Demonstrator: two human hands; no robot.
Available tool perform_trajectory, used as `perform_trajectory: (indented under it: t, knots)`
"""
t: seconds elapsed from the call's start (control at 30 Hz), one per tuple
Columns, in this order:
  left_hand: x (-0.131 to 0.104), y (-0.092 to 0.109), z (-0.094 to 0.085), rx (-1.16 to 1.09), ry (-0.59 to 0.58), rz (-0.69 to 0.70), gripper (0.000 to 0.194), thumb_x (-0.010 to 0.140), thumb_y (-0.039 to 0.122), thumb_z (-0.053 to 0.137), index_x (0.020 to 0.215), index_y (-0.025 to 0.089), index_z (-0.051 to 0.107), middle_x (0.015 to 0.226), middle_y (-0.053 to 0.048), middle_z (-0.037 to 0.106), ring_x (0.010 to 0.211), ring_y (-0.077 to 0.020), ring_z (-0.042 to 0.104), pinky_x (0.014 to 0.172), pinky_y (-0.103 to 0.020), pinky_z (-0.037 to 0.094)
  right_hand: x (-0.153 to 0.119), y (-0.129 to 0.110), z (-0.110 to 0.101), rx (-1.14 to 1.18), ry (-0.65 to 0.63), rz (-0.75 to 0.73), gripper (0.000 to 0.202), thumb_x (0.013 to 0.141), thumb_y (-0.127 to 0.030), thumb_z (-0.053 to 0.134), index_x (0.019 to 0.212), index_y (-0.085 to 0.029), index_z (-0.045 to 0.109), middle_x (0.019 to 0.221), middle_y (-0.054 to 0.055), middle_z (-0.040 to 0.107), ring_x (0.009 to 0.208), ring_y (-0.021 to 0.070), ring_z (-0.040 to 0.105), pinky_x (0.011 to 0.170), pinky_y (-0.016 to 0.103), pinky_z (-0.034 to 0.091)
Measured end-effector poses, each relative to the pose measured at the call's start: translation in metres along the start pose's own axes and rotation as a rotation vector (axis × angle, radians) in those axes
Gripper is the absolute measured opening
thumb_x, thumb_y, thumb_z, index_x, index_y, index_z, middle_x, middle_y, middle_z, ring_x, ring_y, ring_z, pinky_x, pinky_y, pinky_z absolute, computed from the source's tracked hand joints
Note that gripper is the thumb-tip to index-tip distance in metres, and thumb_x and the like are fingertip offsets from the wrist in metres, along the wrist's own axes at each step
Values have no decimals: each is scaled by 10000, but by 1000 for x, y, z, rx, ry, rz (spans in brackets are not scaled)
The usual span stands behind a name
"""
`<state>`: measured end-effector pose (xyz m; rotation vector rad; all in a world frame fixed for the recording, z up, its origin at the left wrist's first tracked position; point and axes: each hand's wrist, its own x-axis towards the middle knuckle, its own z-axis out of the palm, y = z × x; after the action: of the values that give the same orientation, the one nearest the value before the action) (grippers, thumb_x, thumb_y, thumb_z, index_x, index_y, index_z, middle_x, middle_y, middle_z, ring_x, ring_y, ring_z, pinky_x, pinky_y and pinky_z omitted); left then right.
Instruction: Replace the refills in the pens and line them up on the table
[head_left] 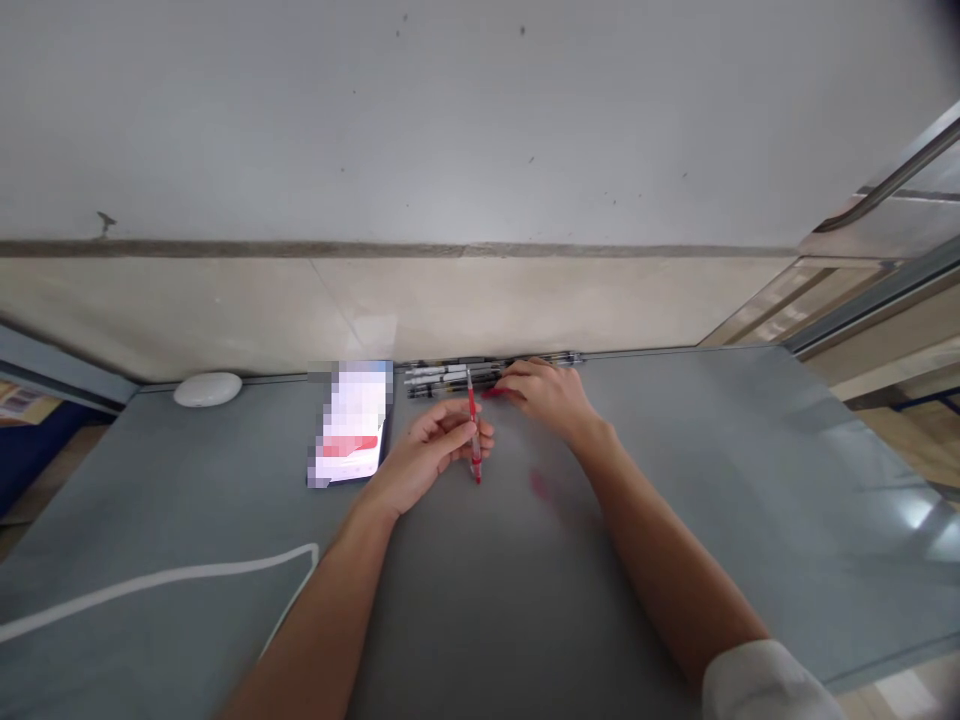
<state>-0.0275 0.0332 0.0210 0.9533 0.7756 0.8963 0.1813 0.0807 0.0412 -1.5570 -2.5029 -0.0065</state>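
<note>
My left hand (442, 440) pinches a red pen (474, 425) with a clear barrel between thumb and fingers. The pen stands nearly upright in view, its red end pointing toward me. To its right, my right hand (544, 390) is closed at the fingertips on a small red piece (495, 392), possibly a pen cap; its far part is hidden by the fingers. Just beyond both hands, several black-and-clear pens (439, 378) lie side by side along the back of the table, partly covered by my right hand.
A phone with a lit screen (352, 420) leans left of my left hand. Further left sits a white rounded object (208, 389). A white cable (157, 580) crosses the grey table (465, 600). A wall (525, 300) rises behind the table's back edge.
</note>
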Motion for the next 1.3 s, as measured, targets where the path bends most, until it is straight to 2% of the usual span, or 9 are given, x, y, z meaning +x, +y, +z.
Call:
perform_trajectory:
  t: [0.33,0.53,0.63,0.7,0.83,0.97,1.13,1.3]
  knots:
    - [0,0,1,25,17,8,237,840,286,696,1048,192,630,950,-67,721,844,-177,678,819,-353,539,0,-6,-1,1,-9,16,316,947,-246,426,1076,-337,700,1163,9,698,1058,180,596,638,253,436]
    - [0,-1,2,35,36,12,247,840,293,696,1056,196,624,928,-50,715,835,-164,677,824,-343,538,0,-3,-4,99,41,53,289,924,-257,467,1067,-351,700,1168,-12,702,1040,192,622,682,270,471]
    - [0,-2,3,58,43,32,256,842,303,693,1063,193,622,921,-47,708,819,-160,674,802,-339,546,-1,-1,-7,312,104,70,268,878,-251,536,1053,-366,704,1160,-37,704,1023,186,643,761,292,499]
    - [0,-2,5,84,43,52,275,837,315,697,1071,192,622,921,-47,702,811,-163,671,780,-341,556,-2,0,-7,552,140,66,239,846,-269,590,1035,-347,714,1117,-27,715,986,178,658,803,304,512]
    - [-1,-2,7,164,54,97,316,823,338,706,1092,192,625,927,-47,692,781,-163,665,736,-345,577,-7,2,-3,1120,183,86,263,754,-341,715,1009,-275,720,983,14,733,907,167,669,740,285,534]
    - [-2,-1,11,278,65,139,314,827,345,695,1099,196,641,912,-41,684,756,-153,659,715,-323,580,-20,2,1,1467,228,169,257,683,-307,788,925,-257,718,927,-4,708,839,134,651,757,287,545]
    - [-4,-1,20,405,100,138,322,810,359,704,1082,193,665,856,-27,682,696,-142,667,682,-291,576,-34,-5,5,1662,233,276,219,679,-282,804,872,-253,704,884,-10,686,784,118,635,712,280,565]
    - [-5,-3,24,461,136,106,318,793,364,711,1068,207,680,845,-23,693,657,-146,678,625,-279,580,-37,-10,10,1723,228,285,231,677,-284,809,876,-254,696,905,-3,696,828,125,645,767,298,569]
